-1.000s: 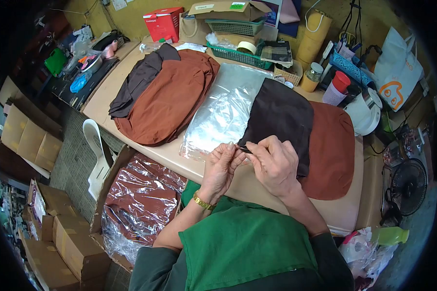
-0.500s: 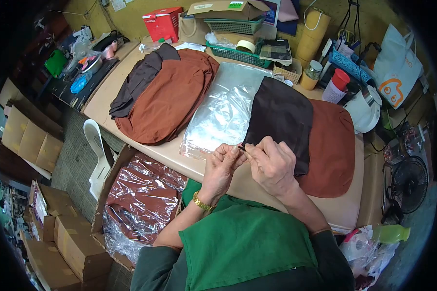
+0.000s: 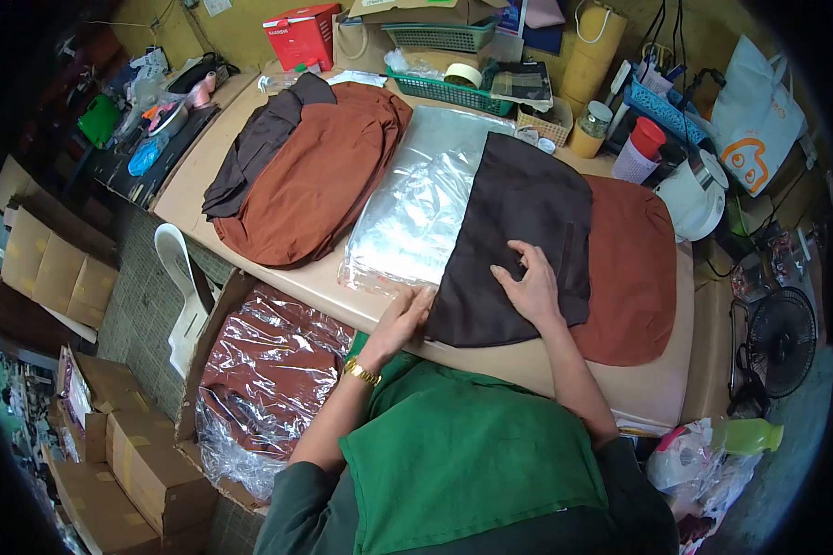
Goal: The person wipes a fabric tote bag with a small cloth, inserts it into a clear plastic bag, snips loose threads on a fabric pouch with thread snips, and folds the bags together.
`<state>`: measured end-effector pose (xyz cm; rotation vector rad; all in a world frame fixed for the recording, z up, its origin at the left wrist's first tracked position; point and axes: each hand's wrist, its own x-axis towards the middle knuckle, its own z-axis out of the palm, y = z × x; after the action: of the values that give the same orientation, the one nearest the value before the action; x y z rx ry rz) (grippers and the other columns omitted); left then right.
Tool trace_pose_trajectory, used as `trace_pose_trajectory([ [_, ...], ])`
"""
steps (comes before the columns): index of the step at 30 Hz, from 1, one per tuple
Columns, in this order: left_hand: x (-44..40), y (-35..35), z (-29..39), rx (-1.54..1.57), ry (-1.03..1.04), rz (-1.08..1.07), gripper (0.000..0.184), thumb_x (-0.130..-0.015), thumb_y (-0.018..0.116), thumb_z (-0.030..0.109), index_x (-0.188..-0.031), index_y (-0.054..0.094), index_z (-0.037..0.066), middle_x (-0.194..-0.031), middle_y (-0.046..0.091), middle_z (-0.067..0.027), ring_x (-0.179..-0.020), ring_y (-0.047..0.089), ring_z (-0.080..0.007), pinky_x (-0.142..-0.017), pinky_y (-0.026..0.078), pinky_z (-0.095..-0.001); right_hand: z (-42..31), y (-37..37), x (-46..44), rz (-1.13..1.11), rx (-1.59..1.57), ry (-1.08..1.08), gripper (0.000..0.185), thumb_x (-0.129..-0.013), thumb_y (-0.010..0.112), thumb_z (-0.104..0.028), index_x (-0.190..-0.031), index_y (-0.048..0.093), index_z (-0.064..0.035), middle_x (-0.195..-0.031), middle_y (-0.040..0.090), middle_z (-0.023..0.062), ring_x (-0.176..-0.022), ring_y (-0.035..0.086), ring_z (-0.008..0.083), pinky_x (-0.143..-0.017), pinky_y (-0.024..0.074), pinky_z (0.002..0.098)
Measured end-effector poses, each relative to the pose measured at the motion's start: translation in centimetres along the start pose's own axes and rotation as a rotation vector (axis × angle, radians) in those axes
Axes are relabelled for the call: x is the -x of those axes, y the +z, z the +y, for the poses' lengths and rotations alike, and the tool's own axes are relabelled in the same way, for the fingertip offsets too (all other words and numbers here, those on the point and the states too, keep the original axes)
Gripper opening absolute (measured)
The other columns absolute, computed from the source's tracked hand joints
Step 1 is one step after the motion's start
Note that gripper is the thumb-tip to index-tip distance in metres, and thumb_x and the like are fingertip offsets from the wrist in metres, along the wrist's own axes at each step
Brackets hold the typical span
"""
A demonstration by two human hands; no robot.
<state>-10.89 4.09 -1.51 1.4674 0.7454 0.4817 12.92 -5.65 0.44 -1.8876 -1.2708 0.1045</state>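
A dark brown cloth piece point(image 3: 518, 203) lies spread flat on the table, overlapping a rust-brown cloth piece point(image 3: 631, 268) to its right and a stack of clear plastic bags point(image 3: 407, 217) to its left. My left hand point(image 3: 400, 322) is at the near left corner of the dark cloth, fingers closed together on its edge. Over the same cloth, nearer its right side, my right hand point(image 3: 534, 289) has its fingers apart and holds nothing. A folded bundle of rust cloth point(image 3: 319, 185) with a dark part sits farther left.
An open carton point(image 3: 190, 407) holding plastic-wrapped rust items point(image 3: 268, 370) stands below the table's near edge. Green baskets point(image 3: 444, 91), a jar point(image 3: 594, 125), a red cup point(image 3: 647, 139) and a white kettle point(image 3: 694, 203) line the back. A black fan point(image 3: 780, 347) is at right.
My hands have parted from a small dark bit pinched between them. The dark cloth's near edge now lies flat and farther toward me. My left hand moved down-left; my right hand opened over the cloth.
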Motion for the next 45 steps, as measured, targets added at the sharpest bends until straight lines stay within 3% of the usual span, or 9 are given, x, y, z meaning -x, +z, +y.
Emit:
trace_pose_trajectory([
  [8,-3.5,2.9,1.1,-0.489,0.118,0.13,0.038,-0.097,0.056,0.034,-0.091,0.067,-0.002,-0.07,0.059,-0.026,-0.066,0.06,-0.0409,-0.063,0.045,-0.0432,1.0,0.6,2.1,-0.077,0.014,0.002,0.037,-0.082,0.072,-0.013,-0.116,0.06,-0.0073,-0.101,0.062,0.0121,-0.09,0.065,0.0312,-0.074,0.051,0.042],
  [14,-0.9,-1.0,-0.3,-0.534,0.096,0.238,0.038,-0.1,0.052,0.032,-0.093,0.068,-0.002,-0.074,0.067,-0.0199,-0.067,0.063,-0.0373,-0.066,0.049,-0.0417,1.2,-0.4,2.9,-0.215,0.089,-0.071,0.039,-0.079,0.071,-0.007,-0.115,0.059,-0.0081,-0.103,0.066,0.0122,-0.091,0.066,0.0327,-0.076,0.0515,0.0423],
  [17,-0.5,-5.7,-0.7,-0.127,-0.086,0.322,0.034,-0.102,0.051,0.028,-0.088,0.067,0.001,-0.06,0.061,-0.0052,-0.059,0.057,-0.0146,-0.054,0.045,-0.0291,1.1,-0.1,3.0,-0.222,0.09,-0.083,0.04,-0.077,0.07,-0.006,-0.116,0.058,-0.0091,-0.104,0.066,0.0118,-0.092,0.066,0.033,-0.078,0.0511,0.0422],
  [19,-0.6,-5.7,0.3,-0.163,0.161,0.442,0.03,-0.103,0.05,0.027,-0.094,0.066,0.002,-0.065,0.061,-0.0006,-0.061,0.059,-0.0102,-0.054,0.045,-0.0232,0.9,0.0,2.9,-0.139,0.141,-0.153,0.035,-0.078,0.07,-0.005,-0.112,0.06,-0.006,-0.092,0.067,0.0134,-0.078,0.068,0.0304,-0.068,0.0519,0.0387],
  [21,-1.7,-1.8,1.2,0.19,0.141,0.365,0.031,-0.101,0.055,0.029,-0.104,0.063,0.0,-0.072,0.065,-0.0054,-0.066,0.064,-0.0169,-0.06,0.049,-0.0287,1.0,0.2,2.9,-0.139,0.133,-0.155,0.035,-0.078,0.07,-0.005,-0.112,0.06,-0.0063,-0.092,0.067,0.0133,-0.078,0.068,0.0305,-0.068,0.0519,0.0388],
  [25,-2.9,2.9,0.9,-0.518,0.135,0.093,0.04,-0.09,0.07,0.027,-0.113,0.059,-0.003,-0.08,0.067,-0.0175,-0.076,0.066,-0.0278,-0.07,0.049,-0.0421,1.2,-0.1,2.9,-0.137,0.113,-0.176,0.035,-0.079,0.07,-0.006,-0.112,0.06,-0.0069,-0.089,0.067,0.013,-0.076,0.067,0.0304,-0.067,0.0511,0.039],
  [32,-1.7,1.3,0.8,-0.347,-0.059,-0.164,0.024,-0.084,0.076,0.019,-0.079,0.069,-0.003,-0.058,0.057,-0.0059,-0.052,0.049,-0.0108,-0.052,0.042,-0.0311,0.9,-1.6,3.5,-0.284,0.083,-0.067,0.037,-0.082,0.07,-0.011,-0.116,0.057,-0.0101,-0.096,0.069,0.0131,-0.084,0.067,0.0327,-0.071,0.0514,0.0426],
  [39,-0.5,2.4,2.5,-0.262,0.125,-0.157,0.022,-0.089,0.069,0.016,-0.081,0.069,-0.004,-0.062,0.062,-0.0105,-0.055,0.056,-0.0156,-0.055,0.045,-0.0335,-3.4,-1.6,2.4,-0.406,-0.363,-0.017,0.037,-0.089,0.065,-0.004,-0.125,0.055,-0.0069,-0.07,0.05,0.0008,-0.067,0.047,0.0075,-0.065,0.0406,0.0248],
  [45,0.5,1.6,6.4,-0.569,0.28,0.012,0.021,-0.093,0.061,0.016,-0.086,0.069,-0.002,-0.072,0.065,-0.0178,-0.057,0.06,-0.0273,-0.06,0.048,-0.0373,-2.2,0.2,1.7,-0.297,-0.514,-0.043,0.015,-0.095,0.062,-0.01,-0.086,0.059,0.0022,-0.073,0.054,-0.0025,-0.069,0.047,0.0051,-0.064,0.0408,0.022],
])
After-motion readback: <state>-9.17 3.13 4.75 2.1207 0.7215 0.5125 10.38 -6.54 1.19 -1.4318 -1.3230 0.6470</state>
